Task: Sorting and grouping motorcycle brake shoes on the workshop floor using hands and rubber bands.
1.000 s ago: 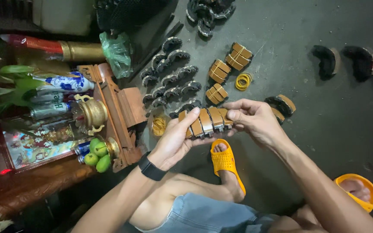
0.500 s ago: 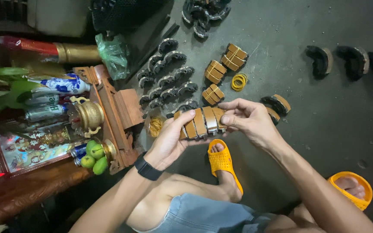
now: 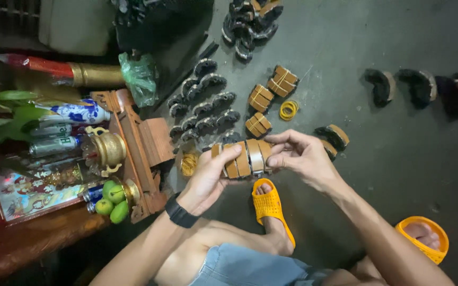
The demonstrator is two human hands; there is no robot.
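My left hand [image 3: 209,179] and my right hand [image 3: 299,154] together clamp a stack of curved brown brake shoes [image 3: 244,158] held side by side above the floor. The left thumb presses the stack's left end, and the right fingers curl over its right end. On the floor just beyond lie tied bundles of brown shoes [image 3: 259,125], [image 3: 261,97], [image 3: 284,80] and a small pile of yellow rubber bands [image 3: 288,110]. A black band [image 3: 180,213] is on my left wrist.
Rows of dark curved shoes [image 3: 202,108] lie to the left on the grey floor, more at the top [image 3: 250,21] and the far right [image 3: 425,87]. A wooden shrine [image 3: 133,153] with a brass urn, green fruit [image 3: 111,198] and bottles stands at the left. My feet wear orange slippers [image 3: 270,206], [image 3: 425,238].
The hands and the stack keep almost the same place; the right fingers have shifted slightly over the stack's right end.
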